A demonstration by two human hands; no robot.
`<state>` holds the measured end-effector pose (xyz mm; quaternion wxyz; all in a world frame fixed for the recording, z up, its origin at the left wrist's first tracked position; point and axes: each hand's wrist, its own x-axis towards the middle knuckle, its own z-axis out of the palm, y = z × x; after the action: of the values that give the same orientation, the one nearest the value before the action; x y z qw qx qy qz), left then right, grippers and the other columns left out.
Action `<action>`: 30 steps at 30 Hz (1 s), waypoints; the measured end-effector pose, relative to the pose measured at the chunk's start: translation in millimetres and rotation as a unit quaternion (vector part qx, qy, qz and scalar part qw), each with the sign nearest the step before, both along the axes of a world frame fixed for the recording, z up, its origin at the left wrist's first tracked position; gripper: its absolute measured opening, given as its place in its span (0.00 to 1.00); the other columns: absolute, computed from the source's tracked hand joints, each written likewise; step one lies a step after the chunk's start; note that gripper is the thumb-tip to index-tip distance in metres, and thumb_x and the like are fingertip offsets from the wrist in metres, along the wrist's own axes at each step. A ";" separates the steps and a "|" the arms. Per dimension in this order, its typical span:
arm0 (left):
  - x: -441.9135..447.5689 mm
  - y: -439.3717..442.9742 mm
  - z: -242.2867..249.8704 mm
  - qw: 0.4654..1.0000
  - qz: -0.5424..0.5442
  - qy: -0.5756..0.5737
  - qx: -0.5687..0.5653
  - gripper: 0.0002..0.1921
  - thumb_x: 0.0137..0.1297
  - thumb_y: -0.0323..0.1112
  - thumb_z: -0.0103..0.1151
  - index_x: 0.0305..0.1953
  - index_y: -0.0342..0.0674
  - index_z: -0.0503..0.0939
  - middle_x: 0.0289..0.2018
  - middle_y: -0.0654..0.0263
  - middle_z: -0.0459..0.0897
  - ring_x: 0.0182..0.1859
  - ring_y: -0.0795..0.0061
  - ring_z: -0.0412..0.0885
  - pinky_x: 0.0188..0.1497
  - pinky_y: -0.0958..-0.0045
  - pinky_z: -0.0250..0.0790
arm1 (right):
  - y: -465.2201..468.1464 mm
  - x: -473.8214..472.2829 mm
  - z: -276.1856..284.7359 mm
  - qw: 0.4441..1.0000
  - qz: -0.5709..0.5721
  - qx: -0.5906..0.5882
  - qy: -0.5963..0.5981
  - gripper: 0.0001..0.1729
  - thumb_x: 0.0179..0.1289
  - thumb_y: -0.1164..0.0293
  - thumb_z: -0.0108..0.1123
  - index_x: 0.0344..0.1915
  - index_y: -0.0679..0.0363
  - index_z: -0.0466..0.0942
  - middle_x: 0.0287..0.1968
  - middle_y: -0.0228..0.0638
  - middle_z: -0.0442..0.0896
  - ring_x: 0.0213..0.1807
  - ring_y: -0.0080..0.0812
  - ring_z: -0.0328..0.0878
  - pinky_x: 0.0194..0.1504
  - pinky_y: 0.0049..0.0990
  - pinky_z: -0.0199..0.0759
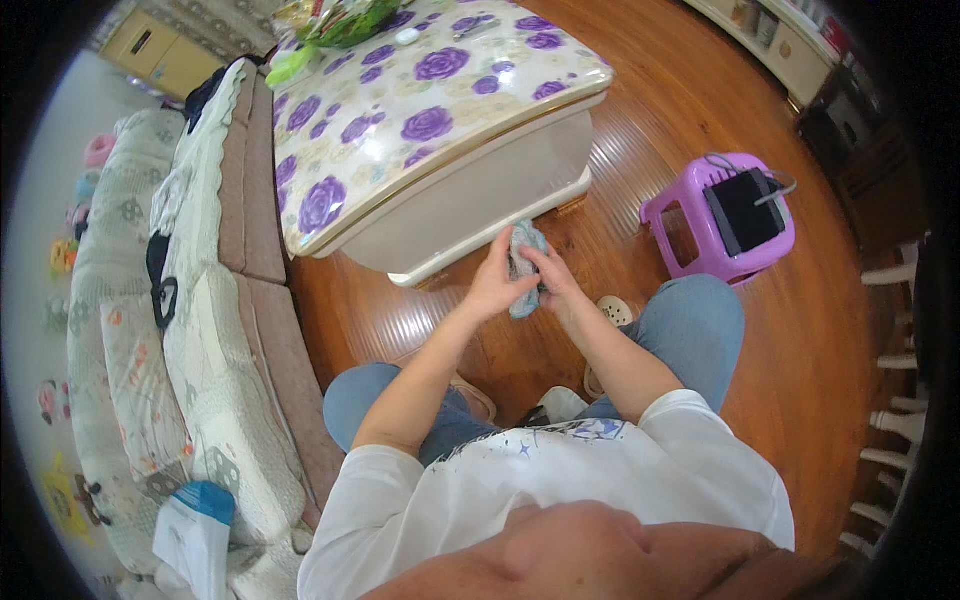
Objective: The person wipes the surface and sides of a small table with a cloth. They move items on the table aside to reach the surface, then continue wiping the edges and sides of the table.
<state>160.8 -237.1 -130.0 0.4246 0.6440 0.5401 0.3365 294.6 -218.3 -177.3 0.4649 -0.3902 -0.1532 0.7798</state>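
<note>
Between my two hands, in front of my knees, is a bunched grey and light-blue cloth (529,237). My left hand (495,281) grips it from the left, thumb laid across its lower part. From the right, my right hand (553,276) holds the same cloth, fingers bent over its middle. The cloth is above the wooden floor, just short of the coffee table's base. Its underside and the far fingers are hidden.
Ahead stands a coffee table (480,195) with a purple-rose cover. A purple plastic stool (671,217) bearing a black tablet-like object (745,211) is at right. A sofa (255,217) runs along the left, with a white and blue bag (191,536) on it.
</note>
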 end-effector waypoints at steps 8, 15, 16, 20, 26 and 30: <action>-33.5 89.6 120.6 0.904 0.057 0.203 0.372 0.13 0.60 0.35 0.65 0.46 0.39 0.82 0.55 0.49 0.78 0.58 0.50 0.75 0.61 0.57 0.69 | 89.2 16.6 14.0 0.975 -0.205 0.068 -0.054 0.34 0.59 0.74 0.63 0.66 0.62 0.65 0.56 0.43 0.78 0.53 0.40 0.79 0.52 0.40 0.78; -62.0 173.3 127.9 0.839 0.143 0.379 0.363 0.19 0.66 0.44 0.59 0.54 0.43 0.80 0.59 0.50 0.75 0.63 0.52 0.71 0.64 0.55 0.63 | 182.4 -17.0 35.7 0.781 -0.449 0.256 -0.350 0.36 0.58 0.79 0.58 0.67 0.64 0.63 0.66 0.51 0.66 0.70 0.51 0.61 0.71 0.42 0.53; -62.7 174.7 120.5 0.840 0.140 0.414 0.323 0.19 0.68 0.46 0.57 0.55 0.43 0.79 0.59 0.52 0.75 0.63 0.53 0.71 0.64 0.54 0.62 | 185.7 -16.3 26.7 0.781 -0.442 0.240 -0.370 0.36 0.57 0.80 0.58 0.67 0.64 0.63 0.68 0.51 0.64 0.70 0.52 0.59 0.71 0.42 0.53; -63.0 178.5 108.4 0.822 0.115 0.463 0.310 0.21 0.70 0.49 0.52 0.57 0.45 0.76 0.58 0.58 0.76 0.62 0.55 0.72 0.61 0.53 0.64 | 205.6 -2.8 -23.5 0.742 -0.450 0.214 -0.448 0.37 0.54 0.83 0.57 0.67 0.62 0.65 0.70 0.52 0.61 0.71 0.55 0.57 0.71 0.43 0.52; -61.5 177.6 111.2 0.825 0.125 0.468 0.292 0.21 0.70 0.48 0.52 0.58 0.45 0.76 0.59 0.58 0.75 0.61 0.56 0.72 0.61 0.54 0.64 | 210.8 11.2 -45.8 0.744 -0.450 0.189 -0.456 0.36 0.51 0.85 0.58 0.64 0.60 0.69 0.69 0.52 0.62 0.71 0.55 0.57 0.71 0.43 0.52; -59.6 177.1 111.6 0.822 0.121 0.464 0.306 0.21 0.70 0.47 0.51 0.58 0.45 0.75 0.60 0.57 0.75 0.62 0.55 0.72 0.62 0.55 0.63 | 210.5 2.3 -12.9 0.729 -0.465 0.223 -0.450 0.34 0.51 0.83 0.56 0.62 0.62 0.71 0.68 0.51 0.64 0.69 0.55 0.60 0.69 0.42 0.57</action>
<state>101.3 -60.1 -18.5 -0.1393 0.7503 0.6161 0.1950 296.8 -7.8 -190.2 0.7200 -0.6027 -0.3130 0.1426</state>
